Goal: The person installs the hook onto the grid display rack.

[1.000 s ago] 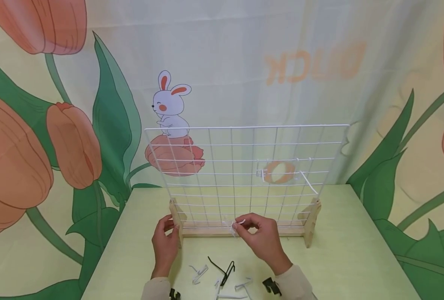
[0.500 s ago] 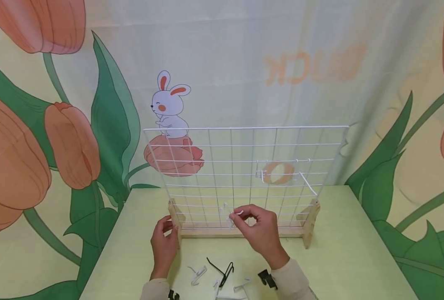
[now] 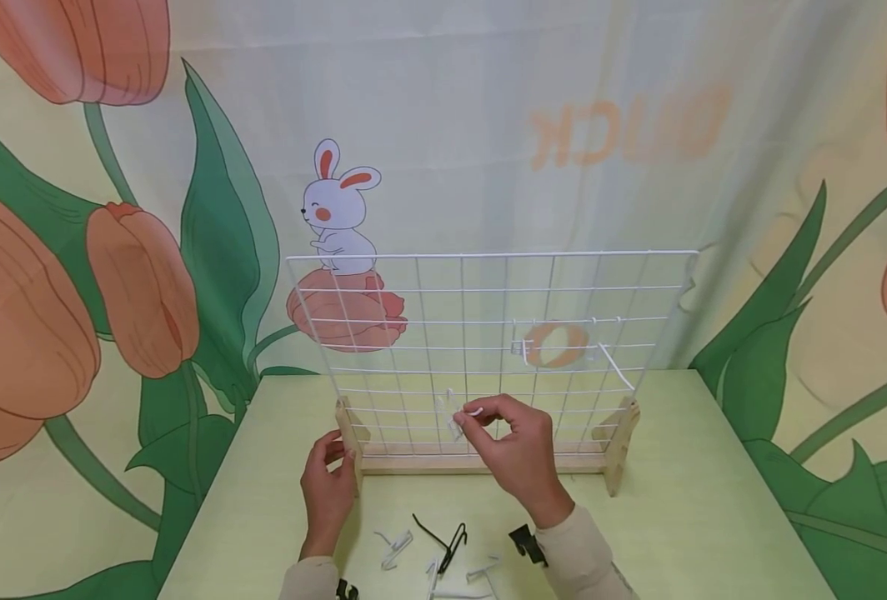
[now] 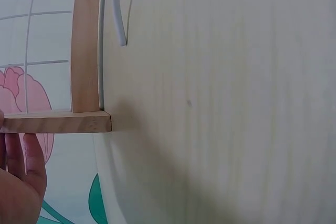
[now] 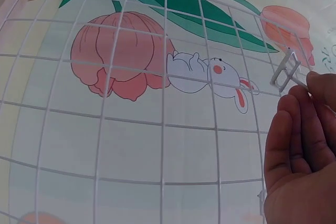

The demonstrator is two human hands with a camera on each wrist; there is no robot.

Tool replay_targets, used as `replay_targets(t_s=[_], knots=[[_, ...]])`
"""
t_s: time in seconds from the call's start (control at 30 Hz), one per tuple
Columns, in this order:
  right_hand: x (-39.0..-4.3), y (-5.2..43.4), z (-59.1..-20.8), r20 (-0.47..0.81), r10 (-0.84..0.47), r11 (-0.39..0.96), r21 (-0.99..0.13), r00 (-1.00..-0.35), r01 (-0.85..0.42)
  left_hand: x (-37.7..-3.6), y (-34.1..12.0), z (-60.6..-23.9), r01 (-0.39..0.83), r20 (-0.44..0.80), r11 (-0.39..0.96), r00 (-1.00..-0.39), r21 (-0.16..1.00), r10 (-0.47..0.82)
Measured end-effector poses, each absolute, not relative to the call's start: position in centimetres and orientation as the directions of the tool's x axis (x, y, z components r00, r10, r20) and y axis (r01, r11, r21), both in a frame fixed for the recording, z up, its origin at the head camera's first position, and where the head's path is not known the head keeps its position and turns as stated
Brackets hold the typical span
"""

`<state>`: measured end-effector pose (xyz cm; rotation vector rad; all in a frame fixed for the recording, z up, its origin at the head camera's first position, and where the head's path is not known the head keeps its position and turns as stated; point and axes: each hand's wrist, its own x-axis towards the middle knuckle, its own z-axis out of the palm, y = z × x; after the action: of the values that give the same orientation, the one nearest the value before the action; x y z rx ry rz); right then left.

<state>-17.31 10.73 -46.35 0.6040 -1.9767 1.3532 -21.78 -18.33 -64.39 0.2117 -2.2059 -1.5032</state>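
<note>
While your right hand [image 3: 517, 446] is pinching the white wire hook [image 5: 288, 72] by its prong before the white wire grid [image 3: 462, 321] and your left hand [image 3: 327, 496] is gripping the wooden upright [image 4: 68, 123], you are probably risking a twist, that fingertip hold offering little resistance if the hook's back catches a bar.

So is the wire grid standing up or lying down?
Standing up: the wire grid rises above the table, its lower part between two wooden end pieces.
</note>
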Motion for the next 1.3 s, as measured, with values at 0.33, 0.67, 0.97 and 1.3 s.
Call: replay_targets(t_s=[0.33, 0.67, 0.97, 1.3], knots=[[-17.7, 9.8, -44.6, 0.799, 0.023, 0.373, -0.564, -0.600, -0.737, -21.4, -18.4, -63.8, 0.124, 0.264, 0.365, -0.893, 0.923, -0.363], [-18.3, 8.4, -43.1, 0.828, 0.131, 0.403, -0.547, -0.546, -0.734, -21.5, -18.4, -64.3, 0.128, 0.276, 0.376, -0.886, 0.918, -0.373], [-19.6, 7.5, -42.3, 0.891, 0.206, 0.495, -0.451, -0.405, -0.742, -21.3, -18.4, -64.1, 0.133, 0.283, 0.384, -0.885, 0.914, -0.368], [-20.7, 6.8, -41.4, 0.913, 0.224, 0.544, -0.407, -0.340, -0.734, -21.7, -18.3, -64.1, 0.122, 0.282, 0.402, -0.886, 0.908, -0.369]])
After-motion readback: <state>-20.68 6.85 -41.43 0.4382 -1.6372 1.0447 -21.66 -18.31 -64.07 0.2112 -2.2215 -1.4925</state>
